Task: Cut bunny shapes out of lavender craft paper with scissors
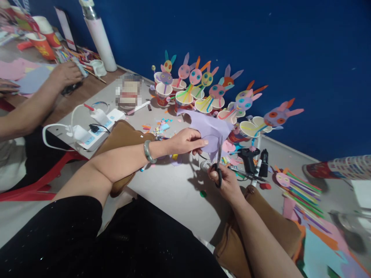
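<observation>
Between thumb and fingers, my left hand (pixel 188 142) pinches a sheet of purple paper (pixel 207 125) with a curved cut-out along its upper left edge. A round outline shows faintly on the sheet. Black-handled scissors (pixel 218 170) are in my right hand (pixel 227 183), fingers wrapped through the handles. Their blades point up and meet the paper's right part. Just behind stand several paper cups (pixel 184 98) with paper rabbit heads (pixel 195 77) on coloured sticks. Beyond my right hand lies a black glue gun (pixel 248 160).
A power strip (pixel 101 129) with plugs and cables lies left. Brown cushions (pixel 124 135) rest under my forearms. Coloured sticks (pixel 304 193), paper sheets (pixel 324 247) and stacked cups (pixel 342 168) are on the right. A white bottle (pixel 100 38) stands by the blue wall; another person's arm (pixel 37 100) is at left.
</observation>
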Demonstrator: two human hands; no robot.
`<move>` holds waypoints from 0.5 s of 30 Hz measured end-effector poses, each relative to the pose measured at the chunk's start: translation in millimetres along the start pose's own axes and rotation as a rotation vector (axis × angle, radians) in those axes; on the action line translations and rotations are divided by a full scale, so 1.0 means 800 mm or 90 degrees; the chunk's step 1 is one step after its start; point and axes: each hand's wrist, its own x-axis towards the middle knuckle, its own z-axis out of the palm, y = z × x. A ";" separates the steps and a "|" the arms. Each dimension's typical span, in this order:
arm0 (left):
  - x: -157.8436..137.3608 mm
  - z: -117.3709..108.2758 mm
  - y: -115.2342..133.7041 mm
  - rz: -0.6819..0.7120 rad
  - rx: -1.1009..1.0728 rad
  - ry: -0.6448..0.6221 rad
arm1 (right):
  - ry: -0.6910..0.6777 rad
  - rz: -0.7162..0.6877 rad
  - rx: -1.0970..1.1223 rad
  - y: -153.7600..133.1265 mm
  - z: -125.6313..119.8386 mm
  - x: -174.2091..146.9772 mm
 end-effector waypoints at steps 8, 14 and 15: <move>0.001 0.000 -0.001 0.014 0.007 -0.003 | -0.007 -0.003 -0.010 0.001 -0.002 0.000; 0.000 -0.002 0.002 0.017 0.006 -0.011 | 0.000 -0.008 -0.007 0.003 -0.002 -0.001; 0.000 -0.003 0.002 0.019 0.005 -0.011 | 0.000 -0.007 -0.006 0.002 -0.002 -0.001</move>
